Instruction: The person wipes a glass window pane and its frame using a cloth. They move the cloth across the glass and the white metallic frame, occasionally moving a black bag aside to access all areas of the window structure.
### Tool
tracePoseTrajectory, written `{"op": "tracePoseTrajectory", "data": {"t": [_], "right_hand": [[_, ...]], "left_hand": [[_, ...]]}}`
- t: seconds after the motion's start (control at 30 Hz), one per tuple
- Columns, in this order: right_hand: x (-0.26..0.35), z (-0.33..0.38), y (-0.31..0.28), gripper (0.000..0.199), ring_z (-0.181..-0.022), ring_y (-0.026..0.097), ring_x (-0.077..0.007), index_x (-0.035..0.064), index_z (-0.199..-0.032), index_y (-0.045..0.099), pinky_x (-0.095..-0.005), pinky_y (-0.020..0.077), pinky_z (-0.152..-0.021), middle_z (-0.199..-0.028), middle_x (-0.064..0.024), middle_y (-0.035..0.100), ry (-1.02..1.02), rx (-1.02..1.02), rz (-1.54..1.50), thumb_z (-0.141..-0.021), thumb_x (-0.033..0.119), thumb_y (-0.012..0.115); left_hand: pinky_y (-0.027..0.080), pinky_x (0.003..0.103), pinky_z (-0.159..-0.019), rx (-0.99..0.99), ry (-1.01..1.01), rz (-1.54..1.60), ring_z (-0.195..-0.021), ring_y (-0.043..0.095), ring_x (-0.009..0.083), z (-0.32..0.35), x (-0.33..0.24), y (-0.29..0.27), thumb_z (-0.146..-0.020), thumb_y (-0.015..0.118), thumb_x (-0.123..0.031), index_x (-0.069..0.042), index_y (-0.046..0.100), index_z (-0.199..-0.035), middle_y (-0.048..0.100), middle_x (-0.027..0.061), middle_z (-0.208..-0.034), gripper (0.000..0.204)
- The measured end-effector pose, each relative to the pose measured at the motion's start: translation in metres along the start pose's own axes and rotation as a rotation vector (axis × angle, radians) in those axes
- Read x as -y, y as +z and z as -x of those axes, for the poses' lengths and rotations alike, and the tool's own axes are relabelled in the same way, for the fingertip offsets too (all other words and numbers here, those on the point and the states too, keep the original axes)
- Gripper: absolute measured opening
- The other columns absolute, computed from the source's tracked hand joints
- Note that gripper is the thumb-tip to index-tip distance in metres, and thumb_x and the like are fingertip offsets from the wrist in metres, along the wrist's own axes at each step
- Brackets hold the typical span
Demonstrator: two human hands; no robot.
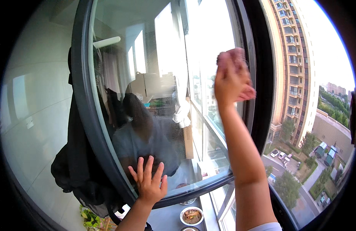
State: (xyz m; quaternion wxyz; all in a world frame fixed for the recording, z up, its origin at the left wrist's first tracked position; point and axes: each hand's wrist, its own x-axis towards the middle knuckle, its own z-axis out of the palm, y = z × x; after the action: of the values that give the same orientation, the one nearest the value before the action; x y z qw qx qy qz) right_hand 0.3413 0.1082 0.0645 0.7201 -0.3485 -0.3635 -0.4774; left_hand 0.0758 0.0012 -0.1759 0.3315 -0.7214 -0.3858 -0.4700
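A dark-framed window sash (84, 88) stands swung inward in front of me, its glass pane (162, 111) reflecting a person and the room. Flat against the lower left of the glass rests my left hand (149, 183), fingers spread and holding nothing. My right hand (229, 82) is raised at the pane's upper right, close to the frame, and presses a pink cloth (245, 92) there. The hand and cloth are somewhat blurred by motion, and the fingertips are partly hidden.
Dark clothing or bags (76, 154) hang left of the sash by a tiled wall (35, 104). Below are a bowl (192, 216) with brownish contents and a leafy green plant (90, 217). Beyond the dark window frame (262, 115) at right, a tall building (291, 57) rises over a street far below.
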Motion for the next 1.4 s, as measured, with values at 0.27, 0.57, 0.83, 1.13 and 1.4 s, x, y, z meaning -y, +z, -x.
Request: {"op": "tracePoseTrajectory", "data": {"t": [0.27, 0.57, 0.83, 1.13, 1.4], "right_hand": [[0.09, 0.083, -0.064, 0.038, -0.127, 0.046, -0.0304, 0.0104, -0.114, 0.064, -0.0514, 0.0364, -0.106, -0.135, -0.0099, 0.052, -0.953, 0.569, -0.912, -0.078, 0.023, 0.065], [-0.035, -0.035, 0.014, 0.035, -0.118, 0.045, -0.0378, 0.0191, -0.122, 0.064, -0.0501, 0.0332, -0.101, -0.126, -0.02, 0.052, -0.033, 0.024, 0.113, -0.088, 0.021, 0.06], [0.088, 0.072, -0.055, 0.041, -0.127, 0.046, -0.0294, 0.0227, -0.121, 0.064, -0.0538, 0.0345, -0.105, -0.134, -0.0051, 0.053, -1.093, 0.597, -0.862, -0.081, 0.032, 0.066], [-0.046, -0.058, 0.016, 0.033, -0.126, 0.042, -0.0366, 0.0257, -0.122, 0.064, -0.054, 0.0247, -0.107, -0.133, -0.0093, 0.053, -0.385, 0.145, 0.165, -0.089, 0.028, 0.058], [0.019, -0.077, 0.057, 0.03, -0.115, 0.048, -0.0349, 0.0206, -0.113, 0.068, -0.0494, 0.0342, -0.095, -0.123, -0.0088, 0.057, -0.267, 0.029, -0.098, -0.084, 0.016, 0.063]], "left_hand": [[0.0, 0.067, -0.111, 0.05, -0.003, -0.028, -0.139, 0.027, 0.0451, 0.006, 0.001, 0.008, -0.079, 0.066, -0.023, -0.015, 0.065, -0.121, 0.041, 0.0214, -0.145, 0.043], [0.002, 0.068, -0.11, 0.114, 0.072, -0.086, -0.14, 0.024, 0.0449, 0.002, 0.006, -0.01, -0.078, 0.068, -0.023, -0.014, 0.062, -0.123, 0.039, 0.0206, -0.146, 0.046], [-0.002, 0.074, -0.105, 0.037, 0.0, -0.082, -0.136, 0.026, 0.0485, -0.002, -0.001, 0.003, -0.078, 0.067, -0.025, -0.016, 0.062, -0.123, 0.042, 0.0191, -0.143, 0.046], [-0.004, 0.074, -0.105, 0.081, 0.091, -0.149, -0.14, 0.021, 0.0463, -0.023, -0.006, 0.004, -0.077, 0.069, -0.027, -0.014, 0.059, -0.127, 0.037, 0.0208, -0.145, 0.052], [-0.004, 0.075, -0.104, 0.085, 0.094, -0.143, -0.14, 0.02, 0.0464, -0.025, -0.006, 0.008, -0.075, 0.071, -0.028, -0.015, 0.061, -0.123, 0.036, 0.0205, -0.146, 0.05]]}}
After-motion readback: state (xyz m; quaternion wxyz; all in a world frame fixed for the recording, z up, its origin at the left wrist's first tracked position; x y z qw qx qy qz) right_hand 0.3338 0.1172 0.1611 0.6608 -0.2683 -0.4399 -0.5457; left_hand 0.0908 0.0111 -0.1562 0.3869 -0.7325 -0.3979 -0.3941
